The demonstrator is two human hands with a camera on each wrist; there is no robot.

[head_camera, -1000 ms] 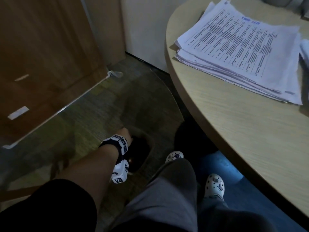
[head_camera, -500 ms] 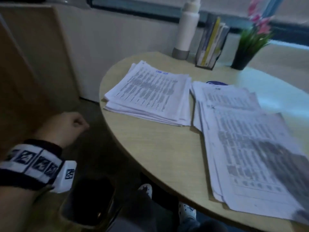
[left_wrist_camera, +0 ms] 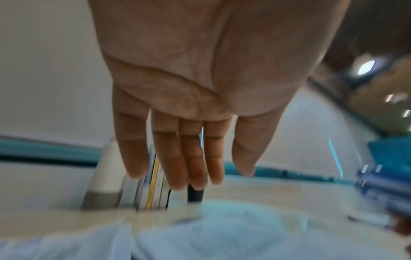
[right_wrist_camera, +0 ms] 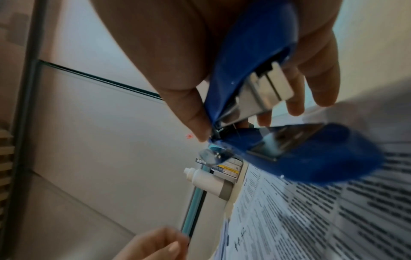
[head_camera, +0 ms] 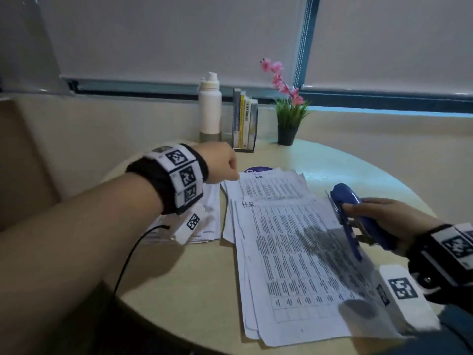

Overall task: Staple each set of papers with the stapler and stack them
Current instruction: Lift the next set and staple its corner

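A spread pile of printed papers [head_camera: 281, 239] lies on the round table [head_camera: 179, 278], the top sheets marked "HR". A second paper stack [head_camera: 208, 226] sits to its left, partly hidden by my left wrist. My left hand [head_camera: 220, 162] hovers over the far left corner of the spread pile; the left wrist view shows its fingers [left_wrist_camera: 189, 158] straight and holding nothing. My right hand [head_camera: 378, 213] grips a blue stapler [head_camera: 353, 219] above the right edge of the pile. In the right wrist view the stapler [right_wrist_camera: 311, 154] has its jaws apart.
At the table's far side stand a white bottle [head_camera: 210, 106], a holder of books [head_camera: 244, 121] and a potted plant with pink flowers [head_camera: 288, 116]. A purple round item [head_camera: 258, 170] peeks from under the papers. A black cable [head_camera: 128, 257] hangs from my left wrist.
The view has lifted from the floor to the table. My left hand rose from down beside the chair to above the papers. My right hand with the stapler came into sight.
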